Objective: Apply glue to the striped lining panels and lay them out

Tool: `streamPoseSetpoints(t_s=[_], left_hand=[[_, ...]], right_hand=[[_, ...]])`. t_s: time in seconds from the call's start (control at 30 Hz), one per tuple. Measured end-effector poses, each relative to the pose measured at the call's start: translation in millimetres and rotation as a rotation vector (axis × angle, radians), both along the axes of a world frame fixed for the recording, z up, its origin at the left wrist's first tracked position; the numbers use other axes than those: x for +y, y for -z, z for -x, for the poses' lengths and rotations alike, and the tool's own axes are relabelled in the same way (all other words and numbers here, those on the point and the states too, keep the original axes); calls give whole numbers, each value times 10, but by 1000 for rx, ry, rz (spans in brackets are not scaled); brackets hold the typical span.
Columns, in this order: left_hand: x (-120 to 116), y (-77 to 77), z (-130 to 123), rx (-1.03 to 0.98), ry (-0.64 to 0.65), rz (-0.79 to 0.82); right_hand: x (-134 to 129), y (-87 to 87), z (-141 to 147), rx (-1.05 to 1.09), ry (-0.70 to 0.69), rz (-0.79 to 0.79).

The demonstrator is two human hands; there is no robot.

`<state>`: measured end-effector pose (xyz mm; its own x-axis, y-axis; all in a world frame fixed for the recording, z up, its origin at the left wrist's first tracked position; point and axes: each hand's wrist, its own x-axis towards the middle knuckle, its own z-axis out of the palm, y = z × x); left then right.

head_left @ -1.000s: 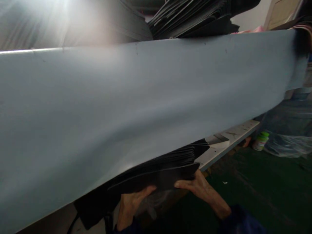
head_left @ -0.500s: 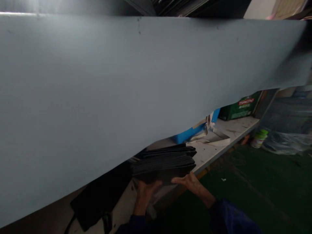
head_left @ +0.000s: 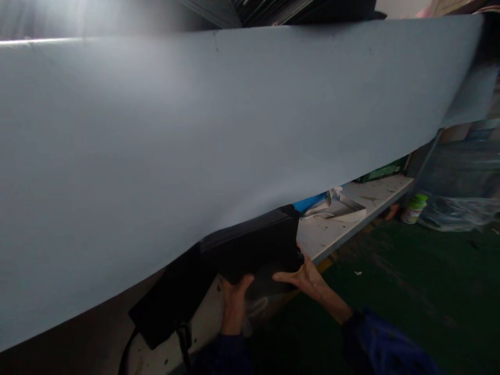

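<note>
Both hands grip the black bundle [head_left: 250, 242], which is below the middle of the frame, just under the lower edge of the hanging grey sheet [head_left: 234, 130]. The left hand [head_left: 233, 304] holds its near side with the thumb up, and the right hand [head_left: 308, 278] clasps its right end, thumb pointing inward. Most of the fingers are hidden, and whether the bundle's underside rests on the shelf [head_left: 312, 239] cannot be told.

Handled well, the bundle would probably stay level, with even pressure from both palms and the fingers well under it, so that loose layers do not slide apart. Keeping it low and moving it slowly should help, as its back edge meets the sheet.

That sheet is the main obstacle: it spans most of the frame and hides the back of the shelf. To the right of the bundle, a blue object [head_left: 310, 202] and a crumpled pale wrapper [head_left: 349, 209] take up shelf room. At lower left, a black bag-like item [head_left: 172, 307] with a dangling strap lies close to the left hand and could snag. A green-capped bottle [head_left: 414, 209] and clear plastic [head_left: 449, 214] sit at right, well apart.
</note>
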<state>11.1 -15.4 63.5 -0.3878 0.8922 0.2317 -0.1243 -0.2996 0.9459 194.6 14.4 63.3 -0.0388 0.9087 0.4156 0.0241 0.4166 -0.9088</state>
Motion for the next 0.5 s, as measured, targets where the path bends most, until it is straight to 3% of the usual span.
streamPoseSetpoints(t_s=[0.2, 0.33, 0.4, 0.5], left_hand=[[-96, 105, -135, -189, 116, 106], [-150, 196, -328, -312, 199, 154], [-173, 244, -420, -350, 234, 173], [-213, 274, -559, -347, 321, 213]], right_hand=[[-331, -252, -166, -238, 166, -30], [-580, -403, -300, -497, 281, 56], [-674, -473, -477, -507, 172, 52], [-765, -594, -862, -355, -273, -61]])
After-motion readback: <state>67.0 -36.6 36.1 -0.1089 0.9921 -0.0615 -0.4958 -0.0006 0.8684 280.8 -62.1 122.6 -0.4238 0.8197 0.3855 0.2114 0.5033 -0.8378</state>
